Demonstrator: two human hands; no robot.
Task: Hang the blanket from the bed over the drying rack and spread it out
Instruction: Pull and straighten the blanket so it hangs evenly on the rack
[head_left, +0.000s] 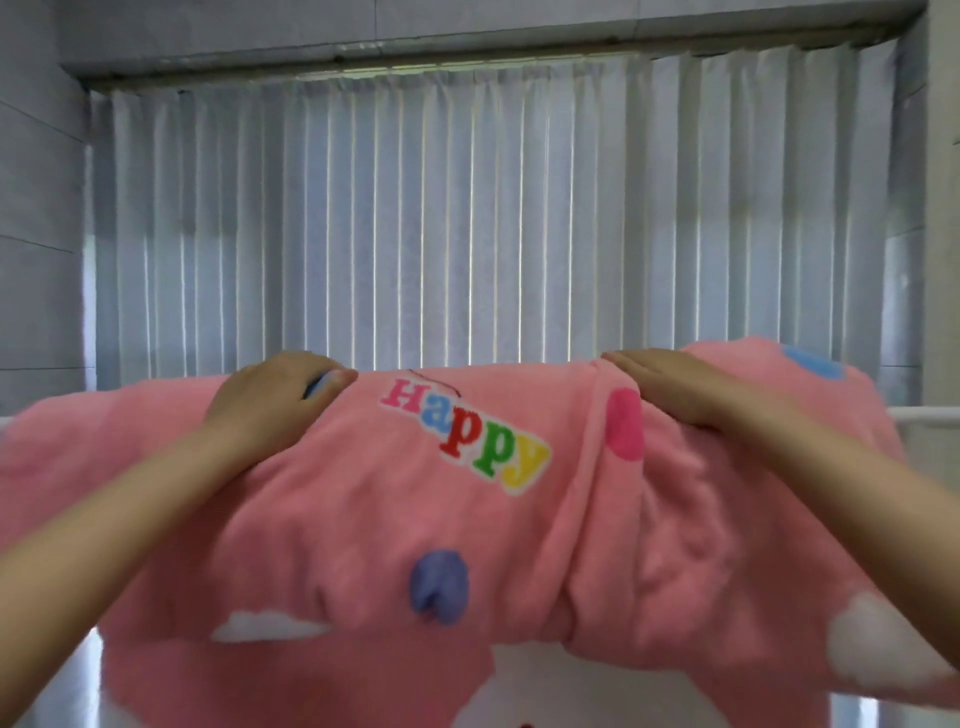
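Observation:
A pink fleece blanket (363, 519) with coloured dots and the word "Happy" hangs draped over the top bar of a white drying rack (924, 414); only the bar's right end shows. My left hand (270, 400) rests on the blanket's top fold left of the lettering, its fingers curled over the edge. My right hand (675, 387) lies flat, palm down, on the top fold at the right, beside a bunched ridge of cloth. The blanket's right part is still folded and thick.
A pale pleated curtain (467, 218) covers the window straight behind the rack. Grey walls (36, 208) stand at both sides. A white surface (524, 686) shows below the blanket's hem.

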